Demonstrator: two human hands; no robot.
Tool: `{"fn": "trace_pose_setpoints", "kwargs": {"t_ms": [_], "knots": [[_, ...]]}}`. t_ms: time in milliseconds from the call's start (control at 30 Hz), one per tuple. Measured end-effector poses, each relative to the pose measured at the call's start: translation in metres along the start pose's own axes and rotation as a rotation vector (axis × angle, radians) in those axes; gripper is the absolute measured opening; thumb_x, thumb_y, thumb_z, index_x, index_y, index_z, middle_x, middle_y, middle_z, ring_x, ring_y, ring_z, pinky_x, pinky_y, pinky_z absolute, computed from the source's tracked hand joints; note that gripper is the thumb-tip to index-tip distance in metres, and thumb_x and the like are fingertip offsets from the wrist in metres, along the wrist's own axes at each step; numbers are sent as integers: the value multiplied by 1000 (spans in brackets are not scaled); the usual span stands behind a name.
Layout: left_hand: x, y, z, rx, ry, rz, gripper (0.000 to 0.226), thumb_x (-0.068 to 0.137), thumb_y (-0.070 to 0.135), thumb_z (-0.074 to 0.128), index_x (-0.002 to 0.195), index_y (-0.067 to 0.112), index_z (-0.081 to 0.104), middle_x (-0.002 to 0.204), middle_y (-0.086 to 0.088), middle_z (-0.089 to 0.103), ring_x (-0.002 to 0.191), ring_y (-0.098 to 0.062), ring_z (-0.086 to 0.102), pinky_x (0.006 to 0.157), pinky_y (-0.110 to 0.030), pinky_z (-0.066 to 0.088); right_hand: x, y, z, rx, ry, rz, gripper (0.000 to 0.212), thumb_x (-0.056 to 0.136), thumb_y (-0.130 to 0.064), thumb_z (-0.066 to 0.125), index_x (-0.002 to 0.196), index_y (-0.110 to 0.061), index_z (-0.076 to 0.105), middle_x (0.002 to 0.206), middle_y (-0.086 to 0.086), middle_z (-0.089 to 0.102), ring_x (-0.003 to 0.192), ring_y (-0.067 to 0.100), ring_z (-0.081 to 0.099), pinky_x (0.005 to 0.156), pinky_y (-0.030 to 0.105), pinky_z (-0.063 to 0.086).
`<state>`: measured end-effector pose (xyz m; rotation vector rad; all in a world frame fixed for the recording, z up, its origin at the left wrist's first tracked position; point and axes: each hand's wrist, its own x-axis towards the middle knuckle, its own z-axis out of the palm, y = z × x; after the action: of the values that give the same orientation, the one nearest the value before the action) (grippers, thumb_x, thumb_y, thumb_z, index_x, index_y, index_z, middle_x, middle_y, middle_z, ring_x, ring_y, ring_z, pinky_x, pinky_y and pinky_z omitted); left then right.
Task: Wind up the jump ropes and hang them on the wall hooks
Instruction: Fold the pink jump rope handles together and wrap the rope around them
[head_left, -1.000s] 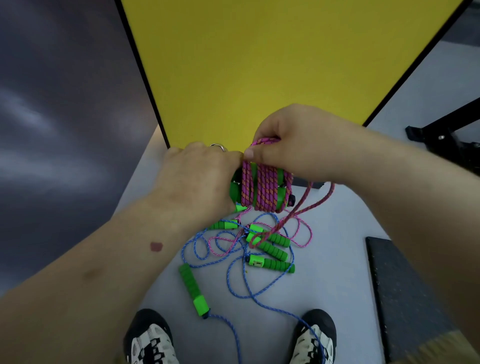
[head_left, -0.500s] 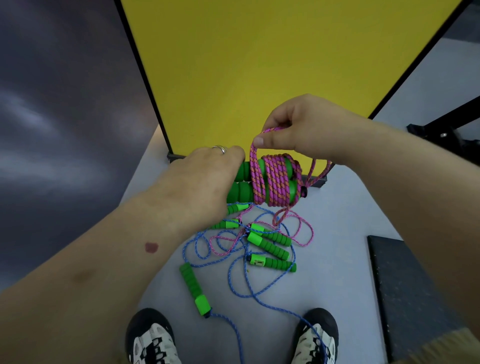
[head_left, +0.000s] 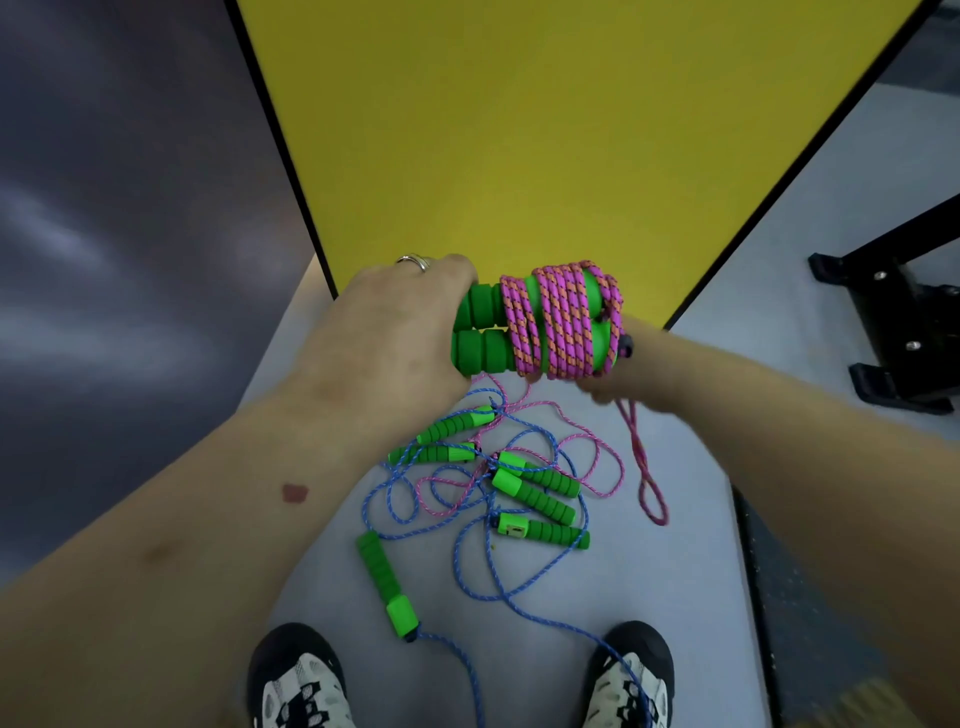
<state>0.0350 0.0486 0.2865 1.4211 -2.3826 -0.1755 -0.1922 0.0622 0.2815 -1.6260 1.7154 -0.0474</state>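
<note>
Left hand (head_left: 384, 332) clamps the two green handles (head_left: 478, 335) side by side, held up in front of the yellow board (head_left: 545, 130). Pink rope (head_left: 563, 322) is coiled tightly around them; light and limp, it'll slip unless pinched. Right hand (head_left: 631, 371), under the bundle, seems to pinch the loose tail (head_left: 647, 467). More ropes (head_left: 483, 483) lie tangled on the floor below.

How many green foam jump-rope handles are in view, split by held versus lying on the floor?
Green foam handles gripped in the left hand, wound with pink-and-orange cord: 2
Green foam handles lying on the grey floor: 6
Total: 8
</note>
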Motion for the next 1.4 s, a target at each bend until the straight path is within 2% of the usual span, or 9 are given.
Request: {"fn": "trace_pose_setpoints", "kwargs": {"t_ms": [67, 133, 367, 700, 867, 1033, 1200, 1300, 1400], "knots": [[0, -1, 2, 6, -2, -29, 37, 68, 16, 68, 101, 23, 54, 86, 0, 53, 84, -31, 53, 62, -40, 48, -5, -5, 25, 10, -13, -41, 31, 104, -39, 47, 87, -22, 68, 72, -13, 59, 67, 6, 56, 54, 16, 45], [0, -2, 5, 12, -9, -41, 34, 68, 16, 69, 95, 24, 50, 85, -1, 50, 83, -31, 52, 62, -42, 50, -5, -8, 47, -36, 8, -70, 43, 104, -49, 40, 82, -22, 65, 73, -4, 60, 70, 17, 59, 61, 27, 47], [-3, -8, 20, 81, -5, -56, 39, 68, 13, 71, 91, 29, 43, 76, 1, 40, 84, -32, 47, 56, -36, 41, -35, -48, 58, -209, -28, -98, 47, 102, -43, 48, 68, -12, 41, 62, 6, 40, 57, 22, 37, 53, 33, 31], [-4, -10, 19, 117, -27, -69, 32, 74, 20, 72, 93, 30, 49, 83, 1, 42, 84, -29, 43, 61, -34, 31, -55, -82, -9, -213, 64, -108, 35, 99, -44, 53, 83, -14, 65, 55, -3, 46, 50, 14, 42, 48, 29, 29], [-4, -10, 21, 107, -67, -4, 36, 69, 17, 72, 86, 31, 43, 78, 3, 43, 80, -28, 46, 63, -40, 45, -40, -81, -26, -257, 154, -160, 34, 93, -50, 61, 79, -19, 67, 43, -7, 51, 40, 3, 47, 40, 23, 32], [-2, -3, 17, 111, -127, 88, 41, 68, 22, 74, 105, 30, 58, 83, 6, 44, 87, -29, 54, 69, -39, 45, -23, -72, -36, -171, 224, -241, 28, 78, -48, 81, 82, -21, 72, 61, -5, 59, 43, 1, 50, 34, 13, 32], [-1, -5, 9, 117, -122, 111, 33, 70, 26, 73, 96, 32, 54, 79, 8, 39, 80, -24, 45, 65, -34, 35, -6, -60, -38, 9, 223, -294, 29, 72, -48, 86, 81, -23, 74, 63, 2, 56, 50, 12, 46, 44, 31, 43], [-2, -4, 8, 111, -137, 118, 39, 67, 26, 72, 88, 36, 40, 76, 10, 36, 78, -21, 38, 63, -36, 37, 4, -53, -41, 74, 196, -296, 28, 75, -46, 84, 84, -21, 76, 57, -1, 45, 42, 10, 36, 37, 21, 31], [-1, -3, 7, 92, -104, 90, 35, 67, 28, 74, 95, 30, 52, 79, 9, 43, 80, -22, 45, 70, -42, 45, 16, -41, -40, 73, 171, -264, 31, 78, -50, 80, 80, -19, 75, 60, -1, 47, 49, 9, 37, 47, 22, 31]]}}
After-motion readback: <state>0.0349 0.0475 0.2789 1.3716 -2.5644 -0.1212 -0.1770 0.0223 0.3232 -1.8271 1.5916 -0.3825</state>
